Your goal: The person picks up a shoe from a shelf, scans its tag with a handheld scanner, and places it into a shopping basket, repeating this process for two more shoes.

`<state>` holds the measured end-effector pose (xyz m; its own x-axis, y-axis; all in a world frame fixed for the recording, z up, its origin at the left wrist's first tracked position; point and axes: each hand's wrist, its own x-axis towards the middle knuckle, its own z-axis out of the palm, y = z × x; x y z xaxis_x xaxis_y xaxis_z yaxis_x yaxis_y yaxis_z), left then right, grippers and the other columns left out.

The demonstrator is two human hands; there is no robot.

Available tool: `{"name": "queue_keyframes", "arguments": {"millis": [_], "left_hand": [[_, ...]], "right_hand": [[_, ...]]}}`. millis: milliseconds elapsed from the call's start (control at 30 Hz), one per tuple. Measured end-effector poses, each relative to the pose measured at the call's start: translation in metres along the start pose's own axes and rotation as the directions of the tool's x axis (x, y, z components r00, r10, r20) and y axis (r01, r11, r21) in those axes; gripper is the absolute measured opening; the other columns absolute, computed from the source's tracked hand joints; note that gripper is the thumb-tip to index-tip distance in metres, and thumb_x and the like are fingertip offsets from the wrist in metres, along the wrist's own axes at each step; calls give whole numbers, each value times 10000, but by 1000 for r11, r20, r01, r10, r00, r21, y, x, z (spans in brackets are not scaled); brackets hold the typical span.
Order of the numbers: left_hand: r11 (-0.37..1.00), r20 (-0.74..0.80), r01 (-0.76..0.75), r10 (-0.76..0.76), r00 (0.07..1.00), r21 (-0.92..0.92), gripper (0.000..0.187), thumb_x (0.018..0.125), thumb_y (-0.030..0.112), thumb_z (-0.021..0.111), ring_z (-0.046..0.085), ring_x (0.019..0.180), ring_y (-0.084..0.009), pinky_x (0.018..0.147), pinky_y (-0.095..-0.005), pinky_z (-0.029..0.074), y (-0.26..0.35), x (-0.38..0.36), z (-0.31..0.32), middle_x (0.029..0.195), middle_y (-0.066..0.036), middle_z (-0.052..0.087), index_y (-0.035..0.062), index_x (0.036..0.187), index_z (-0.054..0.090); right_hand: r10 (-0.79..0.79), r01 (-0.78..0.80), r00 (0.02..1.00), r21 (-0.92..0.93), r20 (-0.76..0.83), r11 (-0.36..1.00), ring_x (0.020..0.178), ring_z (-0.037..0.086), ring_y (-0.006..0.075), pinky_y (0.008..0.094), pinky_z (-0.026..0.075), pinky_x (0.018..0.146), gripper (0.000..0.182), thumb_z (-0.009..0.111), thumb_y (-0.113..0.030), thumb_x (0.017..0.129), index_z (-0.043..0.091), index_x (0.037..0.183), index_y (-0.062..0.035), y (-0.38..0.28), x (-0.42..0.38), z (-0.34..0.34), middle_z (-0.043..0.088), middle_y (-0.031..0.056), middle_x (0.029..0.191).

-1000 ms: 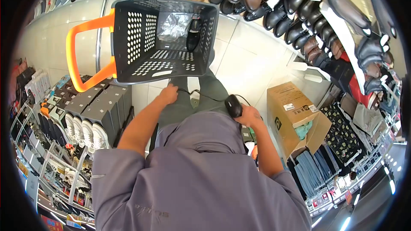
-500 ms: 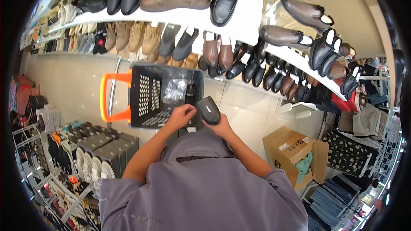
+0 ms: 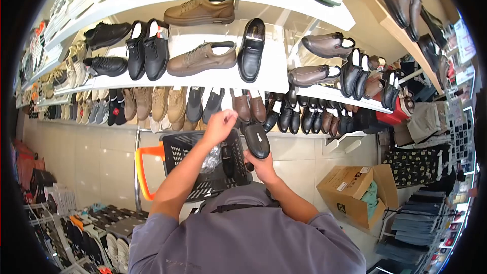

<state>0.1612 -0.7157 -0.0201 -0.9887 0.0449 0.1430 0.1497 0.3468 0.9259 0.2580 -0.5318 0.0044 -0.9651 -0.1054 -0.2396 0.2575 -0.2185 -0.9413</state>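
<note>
A black shoe (image 3: pixel 257 140), its sole facing the camera, is in my right hand (image 3: pixel 262 164), which grips it from below over the right side of the black basket (image 3: pixel 177 149). My left hand (image 3: pixel 221 123) is raised above the basket, left of the shoe and apart from it, with fingers bent together; whether it holds anything small cannot be made out. Inside the basket lie clear plastic wrapping (image 3: pixel 211 159) and another black shoe (image 3: pixel 229 160). An orange handle (image 3: pixel 142 171) sticks out at the basket's left.
White shelves (image 3: pixel 203 82) of shoes span the front, with a black loafer (image 3: pixel 251 50) near the edge. An open cardboard box (image 3: pixel 350 187) stands at right on the tiled floor. Shoe boxes (image 3: pixel 111 220) and white sneakers (image 3: pixel 117 252) are at lower left; folded jeans (image 3: pixel 413 223) at lower right.
The view has tilted up, showing more shelves. My left hand has lifted away from the basket toward the shelf. My right hand still holds the black shoe, now turned more upright.
</note>
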Motion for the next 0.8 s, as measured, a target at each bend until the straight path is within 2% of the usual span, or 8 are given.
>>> {"name": "queue_keyframes", "arguments": {"millis": [67,200,267,333,400,467,533,800], "left_hand": [[991,4,-13,13,1000,135,222,895,219,606,654,662,-236,632,-333,494,25,47,-8,785,-140,682,15,959,667],[989,0,-2,2,1000,145,284,884,309,609,667,679,-257,654,-337,503,44,143,1,741,-125,686,36,892,688],[981,58,162,-169,984,110,353,893,365,594,653,631,-215,623,-315,504,45,193,8,699,-93,680,29,840,691],[933,135,348,-335,932,-88,487,939,452,518,536,505,-112,480,-276,437,68,224,13,618,-27,599,20,768,662],[861,136,488,-471,872,-144,550,961,501,458,506,484,-110,457,-276,412,74,252,18,611,-24,586,24,766,649],[778,116,610,-599,793,-153,649,972,574,343,486,479,-116,479,-287,404,76,273,22,607,-27,581,34,753,628],[708,114,695,-685,719,-129,628,974,555,333,491,490,-127,503,-303,409,70,290,24,606,-31,584,47,741,620],[738,-52,637,-661,748,-224,549,991,455,315,486,491,-138,510,-307,404,42,291,32,603,-42,588,60,731,594]], "right_hand": [[-12,12,1000,-40,-8,999,619,559,89,251,444,572,102,706,-68,841,625,845,-7,0,-4,-1,614,9,716],[-44,43,996,-13,-72,999,618,557,83,252,435,564,138,736,-103,826,636,824,-9,7,-5,-16,614,4,708],[-37,35,993,-13,-112,999,618,556,82,252,433,563,156,749,-122,819,642,827,-9,6,-1,-25,617,1,711],[-35,31,994,-39,-103,999,614,551,76,252,425,554,163,753,-133,816,643,822,-13,5,3,-36,615,-3,709],[19,-22,995,-24,-103,999,660,573,81,261,456,599,177,759,-137,810,653,850,-1,6,9,-48,641,6,744],[-19,8,997,-147,-77,989,724,597,95,276,485,677,202,764,-136,800,662,891,13,-2,16,-56,669,26,793],[9,-15,999,-148,-39,989,781,610,109,285,492,740,230,766,-121,790,664,941,20,-6,27,-65,689,48,853],[-70,79,989,-63,127,995,791,611,109,286,494,733,251,773,-85,765,654,960,19,1,60,-88,684,57,870]]}}
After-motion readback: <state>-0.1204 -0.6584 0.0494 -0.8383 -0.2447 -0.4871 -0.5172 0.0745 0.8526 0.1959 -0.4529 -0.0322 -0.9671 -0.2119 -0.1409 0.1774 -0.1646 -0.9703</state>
